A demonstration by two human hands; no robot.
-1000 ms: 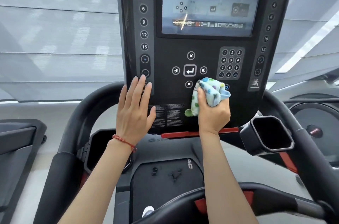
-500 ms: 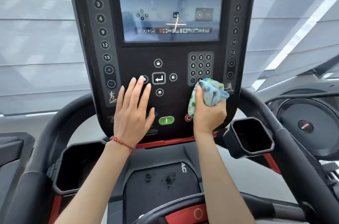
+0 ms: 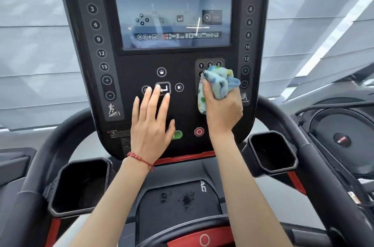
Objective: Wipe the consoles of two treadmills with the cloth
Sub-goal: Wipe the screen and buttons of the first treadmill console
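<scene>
Blue spotted cloth (image 3: pixel 217 84) bunched in R hand (image 3: pixel 221 110), fingers curled round it, on console (image 3: pixel 188 105) keypad; L hand (image 3: pixel 150 123) flat, fingers straight.

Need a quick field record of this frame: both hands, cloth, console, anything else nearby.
left hand: flat on the console, fingers straight, tips by the enter key
right hand: grips the bunched cloth, pressing it on the number keypad
cloth: light blue with coloured dots, crumpled, covers most of the keypad
console: black panel, upright
screen: lit
red stop button: uncovered, left of the right wrist
cup holders: one on each side below the console
bracelet: red cord on left wrist
</scene>
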